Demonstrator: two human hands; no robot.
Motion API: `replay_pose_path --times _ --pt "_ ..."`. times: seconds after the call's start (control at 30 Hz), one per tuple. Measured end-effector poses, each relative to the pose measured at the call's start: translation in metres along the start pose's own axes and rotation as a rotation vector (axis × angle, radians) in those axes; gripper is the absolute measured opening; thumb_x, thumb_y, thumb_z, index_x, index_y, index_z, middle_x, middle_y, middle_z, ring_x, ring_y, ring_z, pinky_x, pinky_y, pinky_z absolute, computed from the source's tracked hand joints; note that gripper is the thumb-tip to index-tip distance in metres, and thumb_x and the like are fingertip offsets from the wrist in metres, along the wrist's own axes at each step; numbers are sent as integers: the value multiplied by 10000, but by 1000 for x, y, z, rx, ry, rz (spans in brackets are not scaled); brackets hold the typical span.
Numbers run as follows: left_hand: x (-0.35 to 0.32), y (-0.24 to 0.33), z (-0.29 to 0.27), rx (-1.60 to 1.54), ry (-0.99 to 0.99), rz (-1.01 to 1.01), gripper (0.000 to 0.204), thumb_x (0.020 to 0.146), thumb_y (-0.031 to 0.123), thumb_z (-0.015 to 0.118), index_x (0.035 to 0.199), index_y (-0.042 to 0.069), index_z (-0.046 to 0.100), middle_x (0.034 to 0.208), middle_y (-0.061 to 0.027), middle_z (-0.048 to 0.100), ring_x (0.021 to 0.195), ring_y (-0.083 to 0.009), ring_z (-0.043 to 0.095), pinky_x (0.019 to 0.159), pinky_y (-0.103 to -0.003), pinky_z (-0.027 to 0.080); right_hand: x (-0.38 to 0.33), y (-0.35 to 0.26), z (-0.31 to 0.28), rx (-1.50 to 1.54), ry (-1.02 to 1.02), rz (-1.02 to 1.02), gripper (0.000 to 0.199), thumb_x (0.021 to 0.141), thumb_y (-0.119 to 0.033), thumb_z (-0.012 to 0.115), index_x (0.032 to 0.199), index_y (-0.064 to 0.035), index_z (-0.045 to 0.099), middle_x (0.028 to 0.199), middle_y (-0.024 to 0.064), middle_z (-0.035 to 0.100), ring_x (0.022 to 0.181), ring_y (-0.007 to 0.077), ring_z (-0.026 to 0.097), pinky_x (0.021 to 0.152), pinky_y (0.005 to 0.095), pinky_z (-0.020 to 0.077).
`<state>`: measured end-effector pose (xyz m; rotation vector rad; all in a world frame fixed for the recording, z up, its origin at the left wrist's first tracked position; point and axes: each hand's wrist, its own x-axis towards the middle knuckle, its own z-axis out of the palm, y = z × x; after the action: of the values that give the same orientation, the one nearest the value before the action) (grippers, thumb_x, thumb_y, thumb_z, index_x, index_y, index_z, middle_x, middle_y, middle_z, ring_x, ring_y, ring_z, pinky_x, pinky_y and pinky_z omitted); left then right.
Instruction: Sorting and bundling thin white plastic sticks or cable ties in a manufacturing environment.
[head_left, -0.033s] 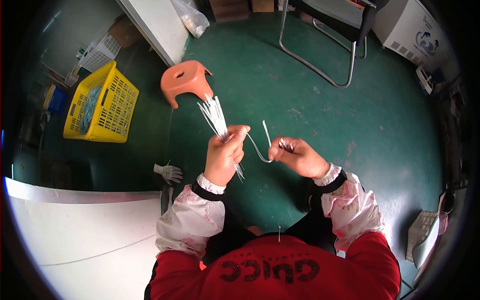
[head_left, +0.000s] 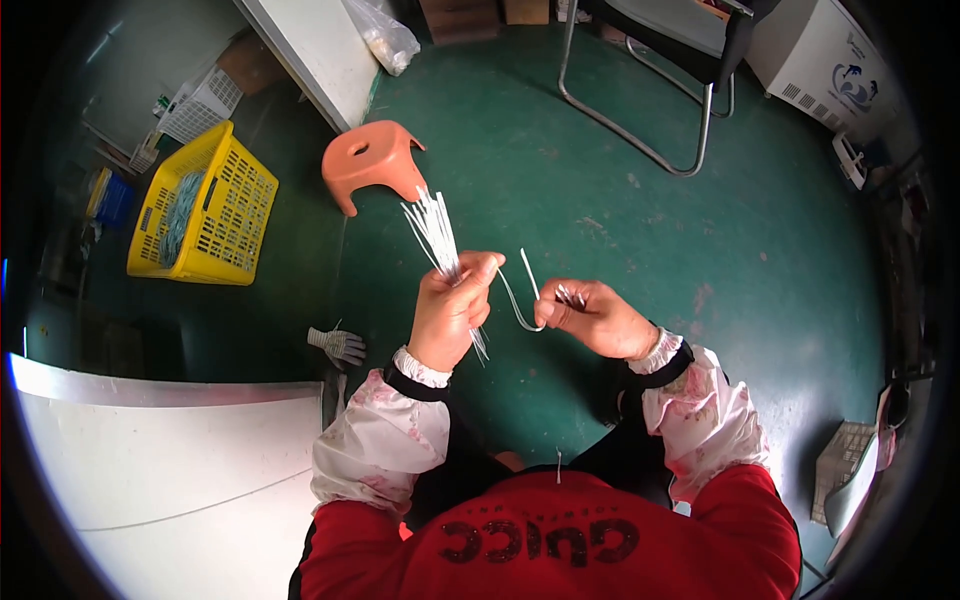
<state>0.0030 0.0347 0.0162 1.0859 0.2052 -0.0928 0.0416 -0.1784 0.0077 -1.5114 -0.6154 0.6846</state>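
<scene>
My left hand (head_left: 455, 312) is closed round a bundle of thin white strips (head_left: 436, 232). They fan out above the fist, and a few ends stick out below it. Between its thumb and forefinger is the end of a thin white strip (head_left: 515, 305), which sags in a curve across to my right hand (head_left: 597, 320). My right hand pinches the other side of that curve, and one end stands up beside its thumb. Several short white ends (head_left: 570, 296) show among the curled right fingers; the rest of them is hidden.
An orange stool (head_left: 372, 158) stands just beyond the bundle. To the left are a yellow crate (head_left: 235, 215) with pale cords and a grey glove (head_left: 338, 345) on the green floor. A white surface (head_left: 180, 470) lies near left. A metal-framed chair (head_left: 640, 150) stands far right.
My left hand and the bundle have shifted slightly to the right. The upright end of the curved strip has moved a little left and down, and the hands are slightly closer.
</scene>
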Motion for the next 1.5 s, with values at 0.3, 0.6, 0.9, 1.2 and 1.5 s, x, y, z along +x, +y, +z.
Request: replay_pose_path --times 0.3,0.6,0.9,1.2,1.5 --pt "-2 0 -1 92 -73 -34 182 956 196 653 985 18 683 575 98 369 443 -6 248 417 -224 186 1 -14 5 -48 -108 66 239 1024 -229 533 900 -44 621 776 -44 530 729 58 437 673 238 391" --pt "-2 -6 2 36 -54 14 120 970 159 620 985 40 622 641 87 349 464 -12 253 426 -215 195 1 -10 9 23 -13 115 228 1004 -240 565 929 -35 630 780 -50 555 707 49 452 643 238 400" --pt "-1 -11 18 -160 143 174 153 983 227 611 950 81 581 582 75 339 478 -22 269 446 -218 222 14 9 16 254 320 281 215 951 -237 652 918 -24 649 761 -55 577 674 41 479 599 246 421" --pt "5 -10 7 -210 236 197 159 992 235 595 947 84 571 631 61 386 487 -18 314 429 -204 261 25 6 36 -262 434 13 165 933 -172 644 919 -8 629 668 95 571 584 155 503 555 322 436" --pt "-1 -2 13 -75 189 78 232 969 278 637 1102 88 648 584 96 288 460 -18 242 433 -219 224 26 22 28 -33 442 25 203 957 -212 642 889 -21 632 676 -41 550 604 41 446 524 255 384"
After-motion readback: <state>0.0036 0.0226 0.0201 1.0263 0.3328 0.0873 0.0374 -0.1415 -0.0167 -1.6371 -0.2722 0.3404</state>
